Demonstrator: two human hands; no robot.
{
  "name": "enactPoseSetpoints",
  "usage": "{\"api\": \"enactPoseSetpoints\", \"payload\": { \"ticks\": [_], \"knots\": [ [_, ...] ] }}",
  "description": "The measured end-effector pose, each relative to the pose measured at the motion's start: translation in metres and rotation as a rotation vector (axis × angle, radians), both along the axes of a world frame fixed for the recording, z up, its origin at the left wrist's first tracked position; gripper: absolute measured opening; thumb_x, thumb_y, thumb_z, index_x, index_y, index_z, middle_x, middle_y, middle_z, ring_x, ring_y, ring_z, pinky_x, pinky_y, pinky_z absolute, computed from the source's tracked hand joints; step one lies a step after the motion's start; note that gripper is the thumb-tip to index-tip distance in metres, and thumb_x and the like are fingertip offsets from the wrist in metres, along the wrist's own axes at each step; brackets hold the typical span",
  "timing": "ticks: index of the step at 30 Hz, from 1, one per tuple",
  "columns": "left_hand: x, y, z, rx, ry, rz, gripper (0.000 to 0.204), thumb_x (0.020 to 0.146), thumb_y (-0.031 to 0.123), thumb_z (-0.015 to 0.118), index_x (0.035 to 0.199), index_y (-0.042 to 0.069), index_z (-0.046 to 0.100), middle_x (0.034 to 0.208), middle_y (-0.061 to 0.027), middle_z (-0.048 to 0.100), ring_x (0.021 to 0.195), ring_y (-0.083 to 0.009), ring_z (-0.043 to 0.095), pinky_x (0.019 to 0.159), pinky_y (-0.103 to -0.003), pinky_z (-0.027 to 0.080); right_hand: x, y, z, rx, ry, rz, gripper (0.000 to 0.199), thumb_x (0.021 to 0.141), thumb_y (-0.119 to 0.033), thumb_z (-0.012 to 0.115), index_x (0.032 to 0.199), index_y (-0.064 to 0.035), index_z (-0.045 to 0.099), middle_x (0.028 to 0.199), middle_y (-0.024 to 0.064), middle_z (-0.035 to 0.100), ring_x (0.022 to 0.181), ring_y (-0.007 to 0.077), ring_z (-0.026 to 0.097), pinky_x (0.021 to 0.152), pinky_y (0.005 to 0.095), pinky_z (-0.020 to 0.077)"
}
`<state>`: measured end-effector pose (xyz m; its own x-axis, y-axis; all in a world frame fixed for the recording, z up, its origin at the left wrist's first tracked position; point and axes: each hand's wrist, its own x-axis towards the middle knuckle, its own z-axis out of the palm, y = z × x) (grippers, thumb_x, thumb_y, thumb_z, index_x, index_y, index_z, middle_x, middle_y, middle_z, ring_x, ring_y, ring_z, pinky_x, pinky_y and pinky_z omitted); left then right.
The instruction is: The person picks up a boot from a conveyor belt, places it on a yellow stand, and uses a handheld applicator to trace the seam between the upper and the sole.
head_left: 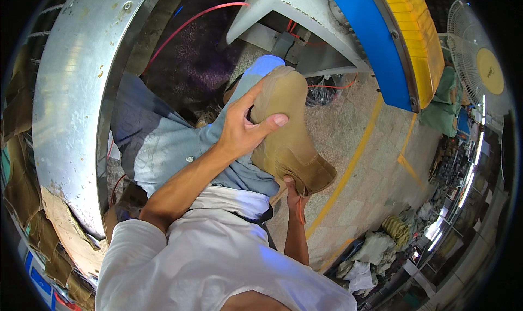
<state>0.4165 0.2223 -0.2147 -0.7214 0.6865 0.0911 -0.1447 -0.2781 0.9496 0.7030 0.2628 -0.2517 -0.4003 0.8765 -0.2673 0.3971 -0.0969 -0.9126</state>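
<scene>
A tan boot (pixel 294 112) lies across my lap in the middle, its rounded end pointing away from me and its darker brown end (pixel 313 175) angled toward the lower right. My left hand (pixel 246 123) grips its left side, with the thumb pressed on top and the fingers wrapped around the edge. My right hand (pixel 295 190) holds the darker end from below; most of its fingers are hidden behind the boot. An orange strand (pixel 300 210) hangs by the right wrist.
A metal-topped bench (pixel 81 93) curves along my left. Ahead stands a white machine frame (pixel 305 17) with a blue and yellow panel (pixel 376 44). A fan (pixel 482 60) is at the far right. Yellow lines (pixel 354 164) mark the floor; piled pieces (pixel 376 251) lie lower right.
</scene>
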Motion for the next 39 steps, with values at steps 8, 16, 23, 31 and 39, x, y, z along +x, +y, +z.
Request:
{"api": "enactPoseSetpoints", "payload": {
  "ticks": [8,16,23,31,39],
  "knots": [
    [-0.022,-0.004,0.022,-0.027,-0.222,-0.156,0.072,0.092,0.027,0.079,0.147,-0.008,0.048,0.139,-0.0172,0.061,0.127,-0.0204,0.058,0.110,-0.037,0.044,0.018,-0.015,-0.010,0.153,-0.124,0.154,0.078,0.085,-0.025,0.087,0.146,0.0011,0.047,0.141,0.0147,0.056,0.127,0.0275,0.055,0.107,0.0410,0.0450],
    [-0.039,-0.015,0.032,-0.059,0.096,-0.194,0.066,0.093,0.028,0.074,0.144,-0.007,0.051,0.145,-0.0174,0.060,0.130,-0.0229,0.058,0.112,-0.039,0.044,0.024,-0.022,-0.014,0.389,-0.135,0.359,0.065,0.087,-0.022,0.086,0.138,0.0013,0.053,0.131,0.0137,0.064,0.115,0.0265,0.062,0.098,0.0398,0.0505],
    [-0.046,-0.019,0.029,-0.047,-0.149,-0.204,0.061,0.093,0.027,0.074,0.140,-0.006,0.054,0.138,-0.0184,0.065,0.123,-0.0239,0.063,0.108,-0.038,0.048,-0.018,-0.028,0.010,0.592,-0.146,0.302,0.035,0.089,-0.015,0.082,0.119,-0.0024,0.071,0.106,0.0094,0.075,0.094,0.0199,0.071,0.075,0.0345,0.0561],
    [-0.068,-0.039,-0.027,-0.192,-0.141,-0.002,0.041,0.094,0.022,0.075,0.125,-0.002,0.066,0.123,-0.0138,0.071,0.112,-0.0201,0.066,0.103,-0.038,0.051,-0.043,-0.011,0.038,-0.063,0.232,0.215,0.062,0.089,0.000,0.073,0.145,0.0047,0.047,0.136,0.0164,0.061,0.114,0.0261,0.066,0.091,0.0433,0.0591],
    [-0.100,-0.012,0.032,0.076,-0.359,-0.063,0.039,0.101,0.027,0.066,0.129,0.001,0.062,0.126,-0.0143,0.070,0.117,-0.0240,0.065,0.104,-0.039,0.050,-0.060,0.063,0.048,0.645,0.154,0.396,0.074,0.084,-0.039,0.081,0.138,0.0051,0.058,0.136,0.0187,0.063,0.125,0.0353,0.063,0.106,0.0443,0.0506]
  ]
}}
